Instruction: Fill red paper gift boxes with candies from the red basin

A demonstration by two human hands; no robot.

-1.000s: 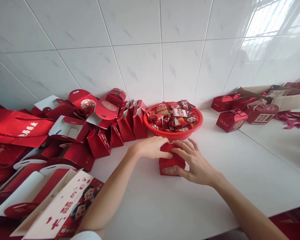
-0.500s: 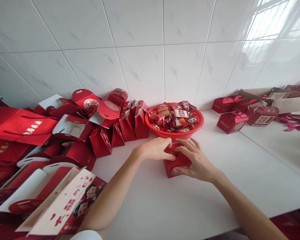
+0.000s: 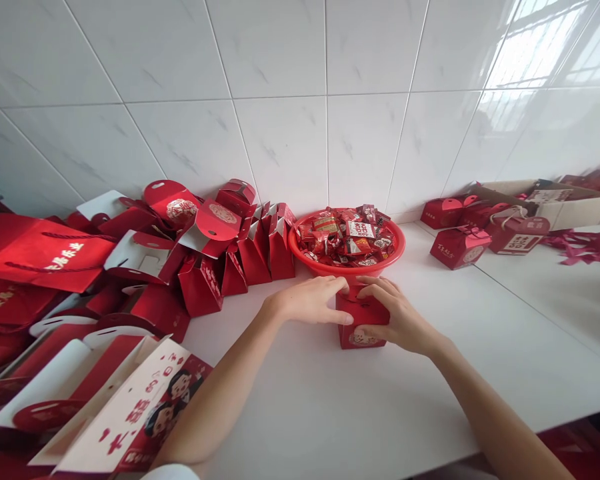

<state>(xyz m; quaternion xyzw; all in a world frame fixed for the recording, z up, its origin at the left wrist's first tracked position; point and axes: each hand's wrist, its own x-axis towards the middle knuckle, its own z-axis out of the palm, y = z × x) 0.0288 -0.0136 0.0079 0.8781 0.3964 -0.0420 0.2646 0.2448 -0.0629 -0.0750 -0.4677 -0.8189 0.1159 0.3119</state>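
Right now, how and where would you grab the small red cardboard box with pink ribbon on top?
Probably low on the flat walls of the small red cardboard box, from the near left: other red boxes stand behind it and to its right. Its top narrows to the pink ribbon, so gripping there might tug that.

The head-worn camera looks forward and down across a white table toward a tiled wall.

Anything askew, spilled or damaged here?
The left side looks untidy: a red gift bag lies tipped over jumbled gift boxes, several open. Wrapped sweets sit inside the red basin; the small box between left hand and right hand shows no obvious damage.
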